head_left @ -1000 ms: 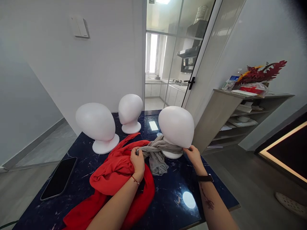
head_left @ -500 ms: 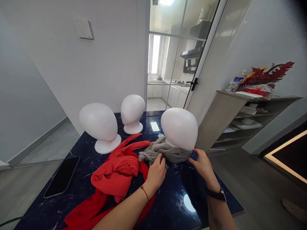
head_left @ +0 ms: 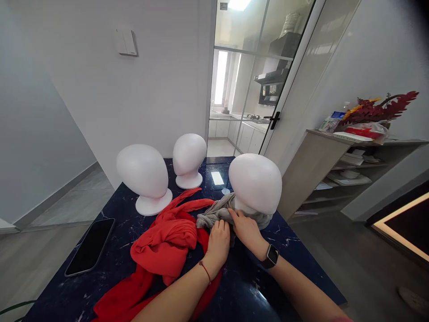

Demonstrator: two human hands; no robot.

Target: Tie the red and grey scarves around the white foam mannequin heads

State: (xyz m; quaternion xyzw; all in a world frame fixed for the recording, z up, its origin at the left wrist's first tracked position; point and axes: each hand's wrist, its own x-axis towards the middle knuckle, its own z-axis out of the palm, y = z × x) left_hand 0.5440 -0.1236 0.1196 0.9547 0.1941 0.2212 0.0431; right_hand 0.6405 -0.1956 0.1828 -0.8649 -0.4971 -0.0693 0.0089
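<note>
A grey scarf (head_left: 214, 213) is wrapped around the neck of the white foam head (head_left: 256, 181) at the right of the table. My left hand (head_left: 219, 241) is closed on the scarf at the front left of the neck. Right beside it, my right hand (head_left: 247, 230) lies over the scarf with its fingertips pressed on the cloth; the palm side is hidden. A red scarf (head_left: 164, 250) lies crumpled on the table to the left of my left hand.
Two more white foam heads stand behind the red scarf, one at left (head_left: 144, 174) and one farther back (head_left: 189, 156). A phone (head_left: 90, 247) lies near the left edge of the dark blue table (head_left: 301, 273). A shelf unit (head_left: 298, 170) stands to the right.
My right hand has moved left from the right side of the foam head's neck to the front, beside my left hand. My left hand stays on the grey scarf.
</note>
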